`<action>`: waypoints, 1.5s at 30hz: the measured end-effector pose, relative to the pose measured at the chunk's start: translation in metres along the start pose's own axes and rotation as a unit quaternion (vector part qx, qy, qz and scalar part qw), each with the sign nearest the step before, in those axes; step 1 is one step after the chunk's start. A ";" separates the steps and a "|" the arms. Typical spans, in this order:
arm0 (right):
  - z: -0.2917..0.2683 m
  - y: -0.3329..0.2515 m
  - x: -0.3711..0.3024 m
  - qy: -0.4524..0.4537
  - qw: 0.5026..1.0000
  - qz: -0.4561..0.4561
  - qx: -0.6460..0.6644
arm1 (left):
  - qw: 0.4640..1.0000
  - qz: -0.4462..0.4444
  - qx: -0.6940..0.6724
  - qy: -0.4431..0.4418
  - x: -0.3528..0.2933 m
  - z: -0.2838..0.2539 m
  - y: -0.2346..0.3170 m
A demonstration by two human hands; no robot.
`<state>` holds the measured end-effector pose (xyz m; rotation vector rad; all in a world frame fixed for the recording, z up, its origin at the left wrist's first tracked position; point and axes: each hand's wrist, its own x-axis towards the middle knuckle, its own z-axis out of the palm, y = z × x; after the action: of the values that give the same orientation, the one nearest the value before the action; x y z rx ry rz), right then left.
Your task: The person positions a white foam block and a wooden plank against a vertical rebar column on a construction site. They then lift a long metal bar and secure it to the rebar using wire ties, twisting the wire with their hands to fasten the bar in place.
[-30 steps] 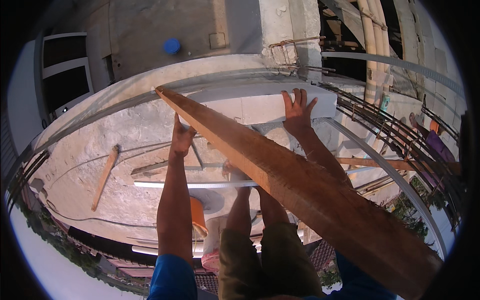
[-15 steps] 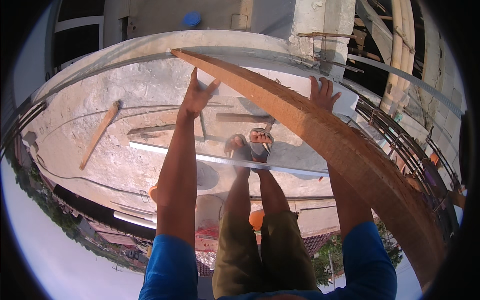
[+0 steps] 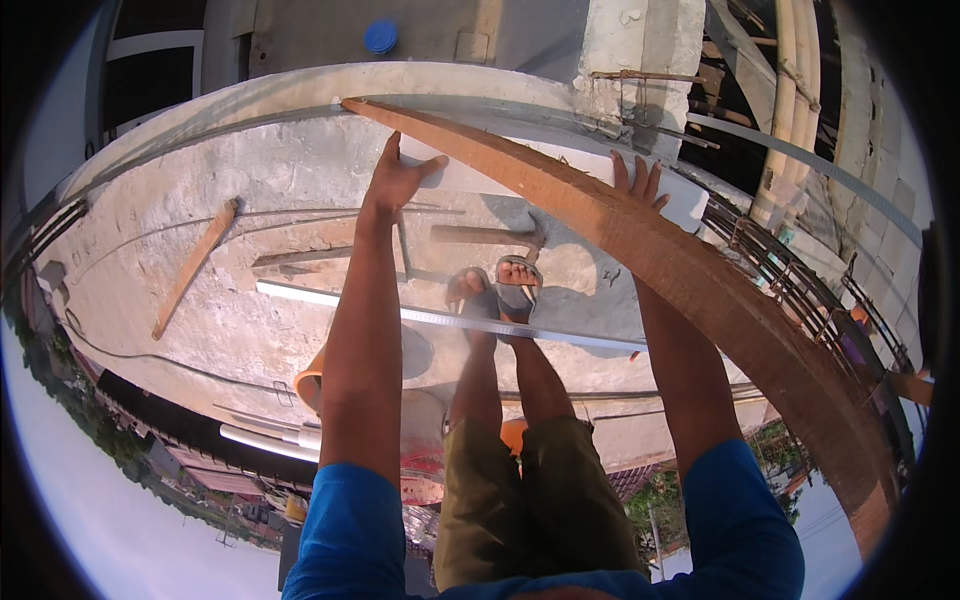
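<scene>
A long white board or block (image 3: 686,202) lies along the foot of the low wall, partly hidden by a timber beam (image 3: 600,212). My left hand (image 3: 398,182) rests at the board's left end, its fingers stretched and the thumb apart. On the right part of the board, my right hand (image 3: 638,184) lies with its fingers spread, close against the beam and partly behind it. The rough brown beam slants from the wall's ledge down to the lower right, above the board. A hammer (image 3: 480,235) with a wooden handle lies on the concrete between my arms.
Across my shins runs a pale metal strip (image 3: 500,327). A wooden stick (image 3: 196,268) and other wood pieces lie at left. Steel bars (image 3: 770,255) and bamboo poles (image 3: 786,110) stand right. A blue round container (image 3: 380,37) sits beyond the wall (image 3: 450,80); an orange container (image 3: 310,382) is behind my left arm.
My right hand has shifted slightly left, with its fingers more spread. The left hand stays at the board's left end. More of the hammer's head shows as the view shifts slightly.
</scene>
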<state>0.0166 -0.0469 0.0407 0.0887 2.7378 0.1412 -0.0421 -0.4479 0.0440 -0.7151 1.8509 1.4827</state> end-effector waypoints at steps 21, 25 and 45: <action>-0.029 -0.012 0.008 -0.108 0.993 -0.008 0.047 | 0.956 0.110 -0.226 -0.149 0.009 -0.005 -0.022; -0.033 -0.017 0.009 -0.133 0.989 -0.004 0.070 | 0.948 0.149 -0.257 -0.118 0.022 -0.005 -0.050; -0.107 -0.072 -0.037 -0.077 0.969 -0.110 0.208 | 0.912 0.168 0.272 0.256 -0.049 0.067 0.007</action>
<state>0.0059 -0.1302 0.1456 -0.0849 2.5570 -0.4838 -0.0061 -0.3802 0.0764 -0.5518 2.7480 0.9161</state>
